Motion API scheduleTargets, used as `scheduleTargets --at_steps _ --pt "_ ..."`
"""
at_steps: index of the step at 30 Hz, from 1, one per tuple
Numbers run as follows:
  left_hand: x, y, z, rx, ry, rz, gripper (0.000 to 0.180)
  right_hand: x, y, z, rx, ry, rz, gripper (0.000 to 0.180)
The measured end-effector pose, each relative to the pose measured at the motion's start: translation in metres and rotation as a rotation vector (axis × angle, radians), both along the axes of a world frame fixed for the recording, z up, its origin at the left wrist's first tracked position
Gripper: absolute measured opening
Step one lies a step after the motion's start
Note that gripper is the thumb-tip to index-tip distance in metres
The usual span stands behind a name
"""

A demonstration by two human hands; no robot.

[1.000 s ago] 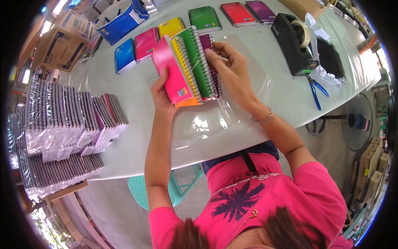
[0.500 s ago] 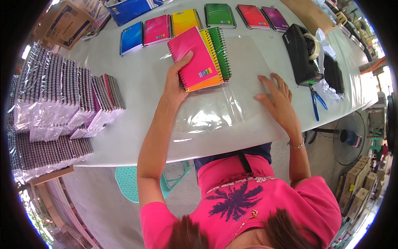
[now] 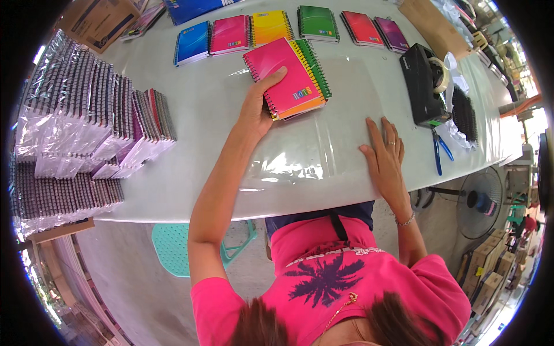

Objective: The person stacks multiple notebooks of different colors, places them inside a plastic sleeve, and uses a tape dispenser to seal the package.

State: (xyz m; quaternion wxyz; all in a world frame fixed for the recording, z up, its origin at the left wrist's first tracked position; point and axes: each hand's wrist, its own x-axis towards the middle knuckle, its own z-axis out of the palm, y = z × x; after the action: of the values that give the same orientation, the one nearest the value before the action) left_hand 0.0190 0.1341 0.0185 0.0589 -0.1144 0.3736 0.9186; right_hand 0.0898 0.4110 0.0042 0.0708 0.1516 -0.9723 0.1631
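My left hand grips a small stack of spiral notebooks, its thumb lying across the pink cover on top. Yellow and green covers with their wire coils stick out at the right of the stack, and an orange edge shows below. Beneath it a clear plastic bag lies flat on the table, glinting. My right hand rests beside the bag, fingers stretched out and holding nothing. Beyond the stack lies a row of notebooks: blue, pink, yellow, green, red and purple.
Piles of plastic-wrapped notebooks stand at the left. To the right are a black tape dispenser, blue-handled pliers and loose black wire coils. A fan stands beyond the table edge; a green stool is below it.
The view has shifted slightly. My right hand has come down nearer the table's front edge, its fingers straighter. My left hand still holds the notebooks, whose covers sit closer together.
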Motion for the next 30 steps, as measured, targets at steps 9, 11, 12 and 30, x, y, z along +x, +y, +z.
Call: scheduleTargets --at_steps 9,11,12,30 --pt "0.003 0.005 0.005 0.003 -0.043 -0.014 0.047 -0.024 0.014 0.032 -0.028 -0.090 0.057 0.041" --pt "0.003 0.004 0.006 -0.001 -0.043 -0.025 0.047 -0.046 0.013 0.040 -0.037 -0.044 0.085 0.035" --pt "0.003 0.004 0.007 -0.002 -0.040 -0.036 0.047 -0.058 0.009 0.045 -0.039 0.015 0.109 0.033" --pt "0.002 0.008 -0.003 0.022 -0.025 -0.102 0.048 -0.266 -0.078 0.007 0.075 0.261 0.516 0.048"
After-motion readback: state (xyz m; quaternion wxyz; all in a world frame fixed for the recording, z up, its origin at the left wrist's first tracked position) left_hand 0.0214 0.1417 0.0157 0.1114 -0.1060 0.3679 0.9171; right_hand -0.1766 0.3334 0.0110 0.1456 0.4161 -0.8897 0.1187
